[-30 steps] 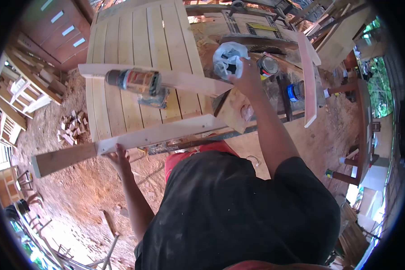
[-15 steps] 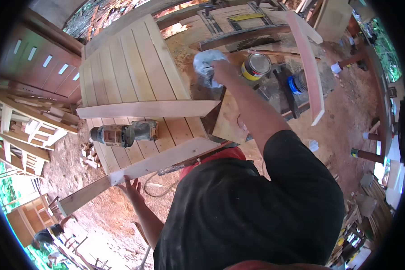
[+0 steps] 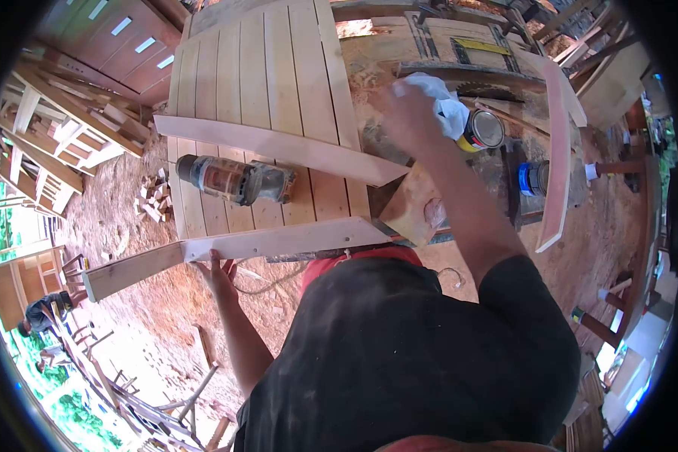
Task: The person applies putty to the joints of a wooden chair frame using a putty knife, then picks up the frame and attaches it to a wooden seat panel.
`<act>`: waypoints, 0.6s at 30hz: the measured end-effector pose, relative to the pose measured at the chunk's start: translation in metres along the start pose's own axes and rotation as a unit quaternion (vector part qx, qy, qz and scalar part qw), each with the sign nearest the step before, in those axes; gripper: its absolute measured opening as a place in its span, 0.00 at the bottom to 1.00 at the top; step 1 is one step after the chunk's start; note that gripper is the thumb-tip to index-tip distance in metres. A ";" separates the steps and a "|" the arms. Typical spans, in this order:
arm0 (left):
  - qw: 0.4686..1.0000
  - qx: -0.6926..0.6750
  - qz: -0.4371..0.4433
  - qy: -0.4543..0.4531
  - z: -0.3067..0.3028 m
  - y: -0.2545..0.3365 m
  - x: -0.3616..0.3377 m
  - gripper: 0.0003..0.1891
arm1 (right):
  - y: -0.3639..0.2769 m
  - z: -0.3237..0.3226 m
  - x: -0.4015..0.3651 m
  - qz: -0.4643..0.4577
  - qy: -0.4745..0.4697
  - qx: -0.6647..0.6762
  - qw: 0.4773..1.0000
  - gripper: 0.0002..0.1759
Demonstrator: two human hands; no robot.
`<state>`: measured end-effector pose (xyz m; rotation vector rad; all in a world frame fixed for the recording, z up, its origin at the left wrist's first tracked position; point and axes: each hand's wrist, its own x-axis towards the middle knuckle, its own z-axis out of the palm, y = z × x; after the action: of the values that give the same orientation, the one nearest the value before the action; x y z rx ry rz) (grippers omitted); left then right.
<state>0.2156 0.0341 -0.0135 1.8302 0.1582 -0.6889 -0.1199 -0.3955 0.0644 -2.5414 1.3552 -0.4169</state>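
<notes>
A round yellow tin [image 3: 484,129] stood on the sawdust-strewn wooden desk [image 3: 384,56] with its shiny metal lid on, so its contents could not be seen. Near it, a small blue round container [image 3: 532,178] sat by a curved pale wooden strip [image 3: 557,151]; what it held was too small to tell.

The right hand [image 3: 408,113] was closed around a crumpled white plastic bag [image 3: 446,105], held above the desk just beside the yellow tin. The bag looked thin, bunched and wrinkled, with part of it covered by the fingers.

The left hand [image 3: 220,277] lay flat with fingers spread against the lower edge of a long pale wooden batten [image 3: 279,239], which crossed a slatted pale wooden panel [image 3: 264,90]. An orange-and-grey electric power tool [image 3: 233,179] rested on its side on the slats.

The person's black shirt hid the near edge of the desk, and a toothed saw blade [image 3: 490,91] showed only in part behind the bag.
</notes>
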 end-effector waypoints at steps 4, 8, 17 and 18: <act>1.000 -0.003 -0.004 0.017 0.000 -0.003 0.006 0.58 | -0.069 0.023 -0.025 -0.080 -0.181 0.132 0.971 0.35; 1.000 -0.005 0.010 0.014 0.000 -0.004 0.007 0.58 | -0.062 0.105 -0.037 -0.169 -0.127 -0.056 0.976 0.38; 1.000 0.007 0.010 -0.005 -0.007 -0.008 0.014 0.57 | -0.057 0.049 -0.060 -0.075 -0.135 -0.017 0.988 0.37; 1.000 0.007 0.006 -0.003 -0.004 -0.008 0.013 0.57 | -0.060 0.041 -0.064 -0.037 -0.151 0.000 0.988 0.38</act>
<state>0.2243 0.0382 -0.0255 1.8411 0.1374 -0.6892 -0.0934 -0.3061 0.0367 -2.5318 1.1516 -0.0399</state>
